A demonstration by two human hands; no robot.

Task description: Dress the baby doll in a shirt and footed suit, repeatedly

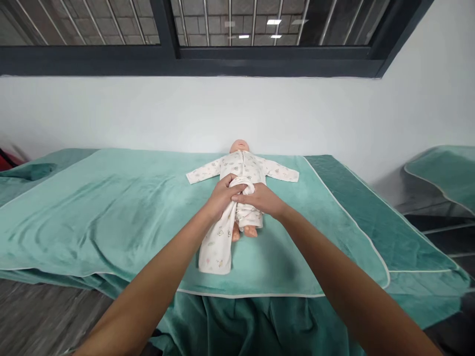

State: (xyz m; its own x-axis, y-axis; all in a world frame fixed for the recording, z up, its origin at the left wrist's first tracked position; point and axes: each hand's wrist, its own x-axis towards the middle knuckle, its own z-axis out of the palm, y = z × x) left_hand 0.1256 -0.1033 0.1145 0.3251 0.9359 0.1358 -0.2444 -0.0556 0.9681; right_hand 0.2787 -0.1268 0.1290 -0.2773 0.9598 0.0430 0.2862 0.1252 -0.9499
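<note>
A baby doll lies on its back with its head toward the wall, dressed in a white printed long-sleeved top with both sleeves spread. Over its lower body I hold a pair of white printed baby pants by the waistband. My left hand grips the gathered cloth on the left, my right hand the right side, thumbs close together. One pant leg hangs flat toward me, left of the doll's legs. The other is bunched around the legs, and the bare feet stick out below it.
A light green blanket with white piping lies under the doll, over darker green cloth that drapes down the front. A white wall and a dark-framed window stand behind. Another green-covered surface is at the right.
</note>
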